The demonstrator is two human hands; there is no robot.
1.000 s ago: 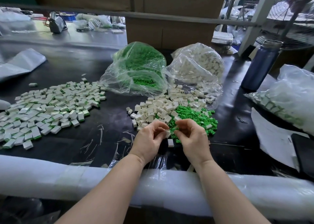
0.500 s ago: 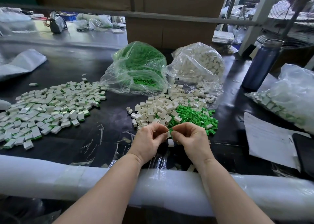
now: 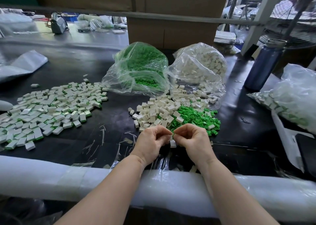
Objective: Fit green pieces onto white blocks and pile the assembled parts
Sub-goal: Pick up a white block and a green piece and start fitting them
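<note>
Fingertips of both hands meet just above the desk [image 3: 111,122]: the left hand [image 3: 151,142] pinches a white block [image 3: 171,137], and the right hand [image 3: 192,139] pinches what looks like a green piece [image 3: 173,133] pressed against it, though most of both parts is hidden by the fingers. This looks like the fitting step, and the next move probably calls for a firm, square push until the piece seats. One loose white block [image 3: 173,143] lies on the desk directly under the hands. Just beyond them spread the unassembled white blocks [image 3: 157,110] and, touching those on the right, the loose green pieces [image 3: 196,117]. Behind stand two clear bags, one green [image 3: 138,67], one white [image 3: 200,65]. The assembled pile [image 3: 49,108] lies well apart to the left, where the finished part should go.
</note>
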